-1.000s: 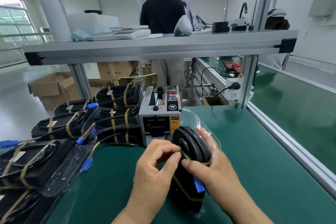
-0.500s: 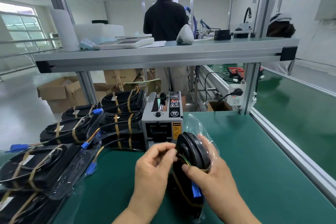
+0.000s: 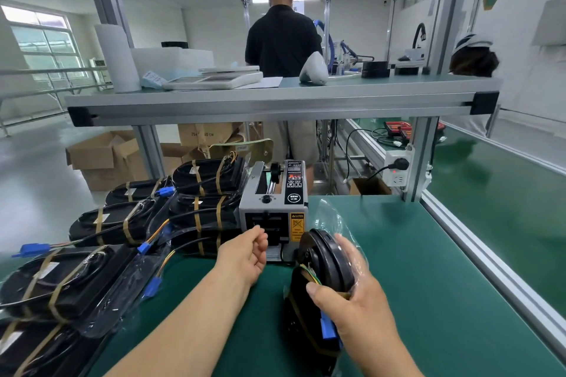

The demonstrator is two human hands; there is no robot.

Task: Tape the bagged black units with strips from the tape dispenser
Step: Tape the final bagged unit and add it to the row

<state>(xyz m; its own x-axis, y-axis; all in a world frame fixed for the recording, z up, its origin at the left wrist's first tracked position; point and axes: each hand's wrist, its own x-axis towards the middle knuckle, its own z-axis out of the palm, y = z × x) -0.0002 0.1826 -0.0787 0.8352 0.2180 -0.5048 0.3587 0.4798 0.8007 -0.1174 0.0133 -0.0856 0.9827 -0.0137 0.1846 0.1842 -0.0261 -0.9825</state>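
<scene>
The room is big and bright, with white walls and lights in the ceiling. A green table (image 3: pixel 398 269) fills the front. A long metal shelf (image 3: pixel 275 101) runs over its far edge. Behind the shelf a person (image 3: pixel 283 40) in a black shirt stands facing away. Brown boxes (image 3: pixel 101 159) sit on the floor at the left. Taped black units (image 3: pixel 122 223) lie piled on the left of the table. The tape dispenser (image 3: pixel 275 202) stands just beside them. The right hand (image 3: pixel 364 309) grips a bagged black unit (image 3: pixel 327 257), upright on the table near the dispenser. The left hand (image 3: pixel 245 254) is at the dispenser's front with curled fingers; I cannot tell if it pinches tape. A blue plug (image 3: pixel 327 327) shows under the right thumb.
</scene>
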